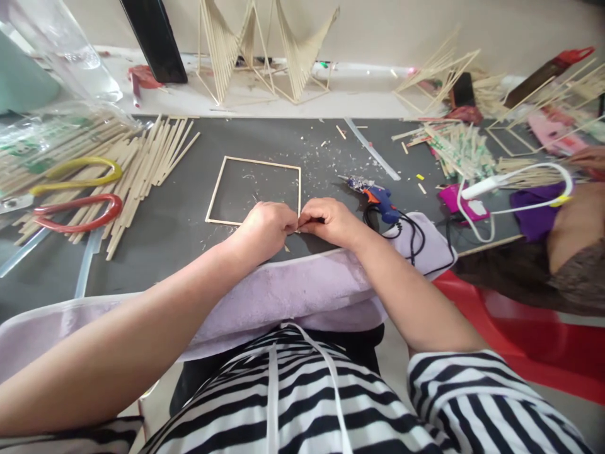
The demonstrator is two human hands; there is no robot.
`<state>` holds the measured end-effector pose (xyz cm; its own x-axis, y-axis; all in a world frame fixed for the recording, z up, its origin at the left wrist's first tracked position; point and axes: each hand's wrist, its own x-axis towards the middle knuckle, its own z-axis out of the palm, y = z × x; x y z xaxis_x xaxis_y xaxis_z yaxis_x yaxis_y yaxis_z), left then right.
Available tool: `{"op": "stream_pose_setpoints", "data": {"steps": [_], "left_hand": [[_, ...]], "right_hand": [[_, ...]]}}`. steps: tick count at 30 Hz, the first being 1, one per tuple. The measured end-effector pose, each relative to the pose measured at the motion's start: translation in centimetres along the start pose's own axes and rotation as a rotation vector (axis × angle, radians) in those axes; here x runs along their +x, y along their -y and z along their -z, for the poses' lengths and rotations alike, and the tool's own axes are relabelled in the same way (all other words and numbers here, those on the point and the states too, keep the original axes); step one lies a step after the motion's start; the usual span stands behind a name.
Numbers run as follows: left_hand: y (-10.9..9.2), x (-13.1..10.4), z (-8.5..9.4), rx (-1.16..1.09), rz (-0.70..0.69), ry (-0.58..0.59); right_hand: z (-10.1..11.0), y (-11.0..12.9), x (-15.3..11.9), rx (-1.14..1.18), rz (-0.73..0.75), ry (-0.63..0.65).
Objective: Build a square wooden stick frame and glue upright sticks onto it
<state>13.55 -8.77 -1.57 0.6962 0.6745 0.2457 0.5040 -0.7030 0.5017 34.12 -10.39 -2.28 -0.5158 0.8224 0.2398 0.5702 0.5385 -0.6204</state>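
A square frame of thin wooden sticks lies flat on the dark grey tabletop. My left hand and my right hand meet at its near right corner, fingers pinched close together there. Both hands grip the frame at that corner; my fingers cover the joint itself, so I cannot see it. Right of my right hand lies a blue and orange hot glue gun, its black cord coiled beside it. A lilac cloth runs along the table edge beneath my forearms.
Loose wooden sticks and scissors with red and yellow handles lie at left. Twisted stick models and a black phone stand along the wall. A white cable and a co-worker's arm are at right.
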Motion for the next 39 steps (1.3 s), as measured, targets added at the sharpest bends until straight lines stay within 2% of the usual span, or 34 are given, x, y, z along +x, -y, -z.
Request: {"op": "stream_pose_setpoints", "data": {"steps": [7,14,21,29,32,35,39], "left_hand": [[-0.5,0.3,0.4,-0.003,0.167,0.035],[-0.5,0.4,0.3,0.028,0.149,0.056],[-0.6,0.5,0.3,0.064,0.153,0.054],[-1.2,0.5,1.0,0.121,0.166,0.101],[-1.1,0.4,1.3,0.203,0.13,0.147],[-1.0,-0.1,1.5,0.282,0.013,0.182],[-0.8,-0.6,1.6,0.244,-0.112,0.171]], "right_hand": [[0.1,0.9,0.4,0.002,-0.151,0.04],[0.4,2.0,1.0,-0.006,-0.334,0.075],[1.1,4.2,2.6,-0.098,-0.553,0.197],[1.1,6.4,3.7,-0.238,-0.661,0.229],[1.0,6.8,3.9,-0.263,-0.674,0.233],[1.0,6.7,4.0,-0.256,-0.675,0.21],[1.2,5.7,3.5,-0.098,-0.682,0.171]]}}
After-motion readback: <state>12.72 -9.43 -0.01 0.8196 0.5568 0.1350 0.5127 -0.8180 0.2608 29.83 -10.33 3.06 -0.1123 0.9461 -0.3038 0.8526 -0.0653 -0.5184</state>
